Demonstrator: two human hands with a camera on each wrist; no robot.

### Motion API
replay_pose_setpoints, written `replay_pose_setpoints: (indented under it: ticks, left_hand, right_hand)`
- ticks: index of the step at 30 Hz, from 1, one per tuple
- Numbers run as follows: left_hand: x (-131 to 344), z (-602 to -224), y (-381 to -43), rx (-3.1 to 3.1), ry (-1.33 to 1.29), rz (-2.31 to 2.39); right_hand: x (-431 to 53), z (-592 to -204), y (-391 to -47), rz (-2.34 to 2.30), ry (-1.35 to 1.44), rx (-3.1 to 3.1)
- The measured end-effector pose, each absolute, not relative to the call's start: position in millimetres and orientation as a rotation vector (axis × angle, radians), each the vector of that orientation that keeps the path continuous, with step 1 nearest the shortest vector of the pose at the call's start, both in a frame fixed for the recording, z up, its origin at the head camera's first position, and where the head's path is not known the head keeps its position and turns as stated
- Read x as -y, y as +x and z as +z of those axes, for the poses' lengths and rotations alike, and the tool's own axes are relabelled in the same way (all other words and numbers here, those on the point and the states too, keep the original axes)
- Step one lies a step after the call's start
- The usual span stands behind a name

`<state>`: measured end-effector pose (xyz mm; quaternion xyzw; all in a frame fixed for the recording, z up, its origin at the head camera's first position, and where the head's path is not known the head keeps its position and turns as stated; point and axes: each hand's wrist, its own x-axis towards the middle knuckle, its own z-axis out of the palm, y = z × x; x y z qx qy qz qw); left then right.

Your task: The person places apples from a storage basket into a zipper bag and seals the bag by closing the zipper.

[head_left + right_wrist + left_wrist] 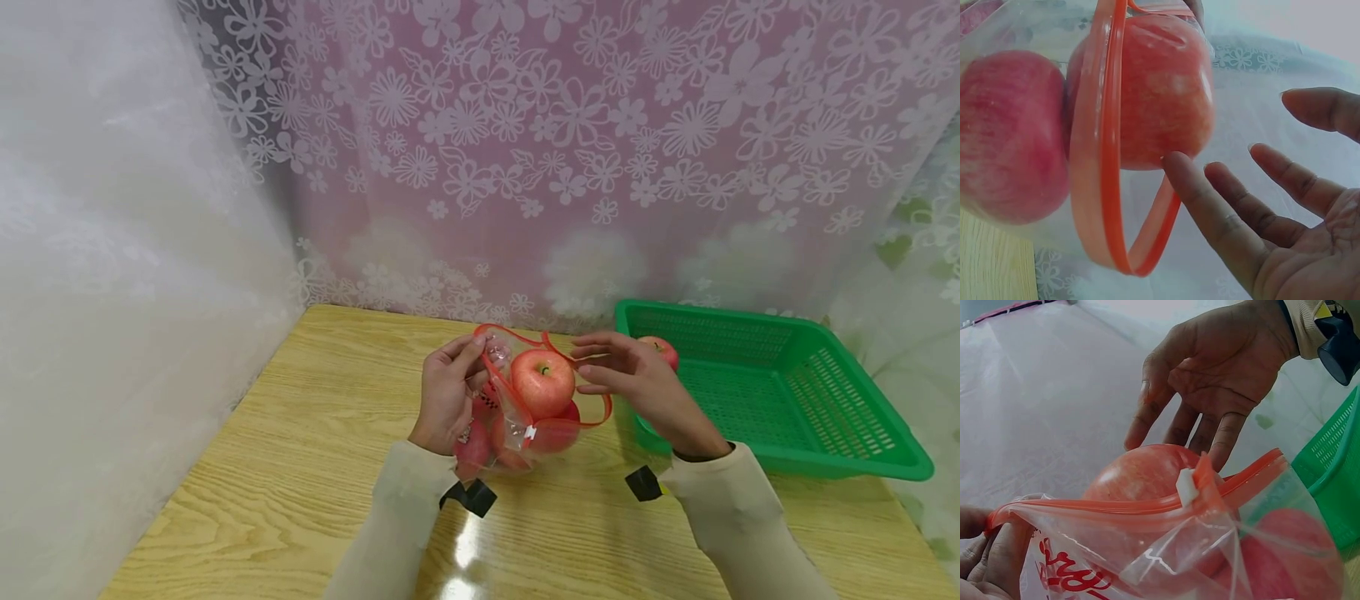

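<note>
A clear zip bag [517, 429] with an orange-red rim and a white slider [1187, 487] stands on the table, several red apples inside. At its mouth sits one apple [543, 383], its top above the rim. My left hand [447, 392] pinches the rim on the left side between thumb and fingers. Beside that apple, on the right, is my right hand [637, 375], its fingers spread and loosely straight. In the right wrist view one fingertip [1175, 161] lies right at the apple's lower edge. Red lettering [1075, 569] shows on the bag.
A green plastic basket [795, 458] stands on the right of the wooden table [300, 467]. Another apple [662, 352] lies at its left end, partly behind my right hand. A pink floral curtain [480, 167] hangs along the back edge.
</note>
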<state>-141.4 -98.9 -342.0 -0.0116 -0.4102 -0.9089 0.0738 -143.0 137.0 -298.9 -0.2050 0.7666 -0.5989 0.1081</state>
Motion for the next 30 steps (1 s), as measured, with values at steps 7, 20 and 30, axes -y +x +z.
replay_pose_setpoints:
  ticks: [7,20,30]
  left_hand:
    - [99,-341,-140,1.244,-0.010,-2.722]
    - [99,-341,-139,1.259,0.010,-2.716]
    - [99,-340,-138,1.248,-0.016,-2.726]
  right_hand:
    - [-142,-298,-141,-1.731,-0.607,-2.334]
    - [-151,-298,-140,-1.662,-0.589,-2.447]
    - [-158,-299,-138,-1.652,-0.547,-2.491]
